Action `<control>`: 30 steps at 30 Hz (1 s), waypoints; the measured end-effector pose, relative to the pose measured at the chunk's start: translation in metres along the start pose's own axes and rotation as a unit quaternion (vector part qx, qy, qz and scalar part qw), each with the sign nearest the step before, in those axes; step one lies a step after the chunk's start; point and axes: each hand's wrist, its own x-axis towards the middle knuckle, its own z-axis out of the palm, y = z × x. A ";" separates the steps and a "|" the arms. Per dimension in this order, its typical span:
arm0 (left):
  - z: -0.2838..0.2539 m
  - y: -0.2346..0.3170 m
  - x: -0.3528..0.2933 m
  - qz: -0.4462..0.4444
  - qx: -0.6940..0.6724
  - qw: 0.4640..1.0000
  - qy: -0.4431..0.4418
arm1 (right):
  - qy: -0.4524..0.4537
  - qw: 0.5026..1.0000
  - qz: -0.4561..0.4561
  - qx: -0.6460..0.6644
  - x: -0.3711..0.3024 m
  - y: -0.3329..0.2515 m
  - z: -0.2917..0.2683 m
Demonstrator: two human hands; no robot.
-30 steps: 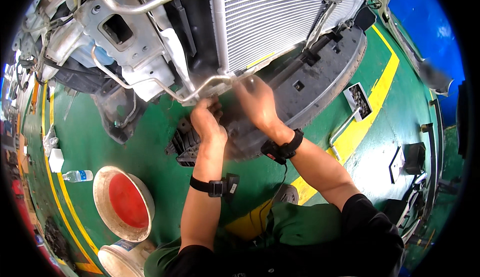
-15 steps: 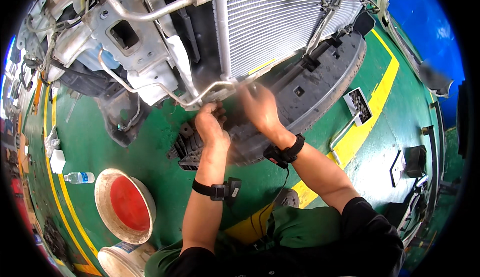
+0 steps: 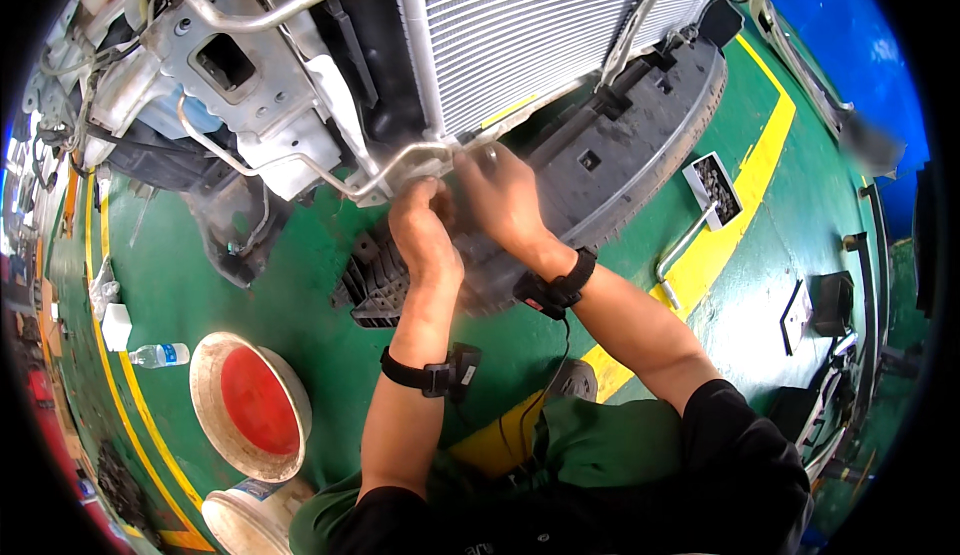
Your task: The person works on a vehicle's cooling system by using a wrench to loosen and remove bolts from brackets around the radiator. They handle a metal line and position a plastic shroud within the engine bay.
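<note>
A finned silver radiator (image 3: 540, 25) hangs at the stripped front of a car, above a black plastic underpanel (image 3: 640, 145). A thin metal pipe (image 3: 395, 170) runs along the radiator's lower edge. My left hand (image 3: 422, 230) is closed around the pipe's fitting just under the radiator's lower left corner. My right hand (image 3: 500, 195) presses its fingers on the same spot from the right, touching the pipe and the panel edge. Both wrists wear black bands. What the fingertips pinch is hidden.
A grey metal bracket (image 3: 250, 85) and hoses fill the upper left. On the green floor lie a red-and-white round bowl (image 3: 252, 405), a white bucket (image 3: 245, 520), a water bottle (image 3: 160, 355), a small tray of screws (image 3: 715, 187) and a bent metal bar (image 3: 680, 255). Yellow floor lines cross at right.
Both hands have crept up and left toward the pipe fitting under the radiator and now sit closer together. The view has tilted slightly.
</note>
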 end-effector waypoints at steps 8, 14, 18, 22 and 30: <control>-0.004 0.000 0.003 0.036 0.076 0.995 -0.046 | -0.035 0.977 0.061 0.199 0.010 0.008 -0.009; -0.004 0.002 -0.008 -0.033 0.209 0.962 -0.174 | -0.093 0.813 0.197 0.540 0.025 -0.029 -0.050; 0.007 0.016 -0.019 -0.086 0.200 0.950 -0.222 | -0.085 0.821 0.159 0.542 0.030 -0.030 -0.060; 0.015 0.038 -0.023 0.069 0.254 0.941 -0.213 | -0.126 0.921 0.094 0.355 0.026 -0.043 -0.078; 0.028 0.103 -0.040 0.199 0.321 0.891 -0.251 | -0.151 0.962 -0.109 0.201 0.020 -0.112 -0.084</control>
